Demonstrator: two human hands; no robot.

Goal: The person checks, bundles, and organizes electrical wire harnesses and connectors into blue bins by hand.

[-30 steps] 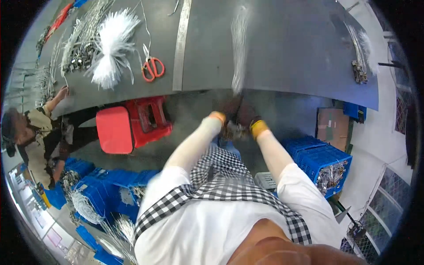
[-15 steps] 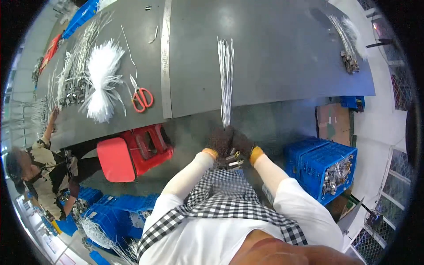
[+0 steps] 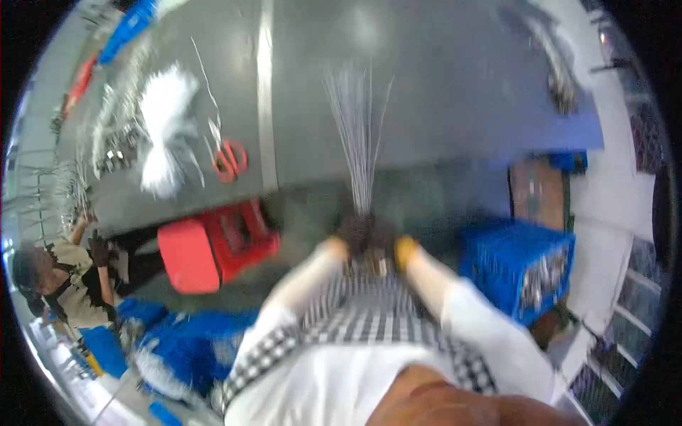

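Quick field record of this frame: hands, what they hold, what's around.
left hand: dark glove, closed on the wire bundle's lower end
right hand: dark glove, same grip, touching the left
wire bundle: thin, fanning out upward over the grey table
red stool: left of hands
blue crate: right
scissors: red-handled, on table
image: motion-blurred

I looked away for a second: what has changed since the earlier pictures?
Both gloved hands, left hand and right hand, have drawn the bundle of thin wires back off the grey table toward the body. They still grip its lower end together. The scissors and red stool stayed put.
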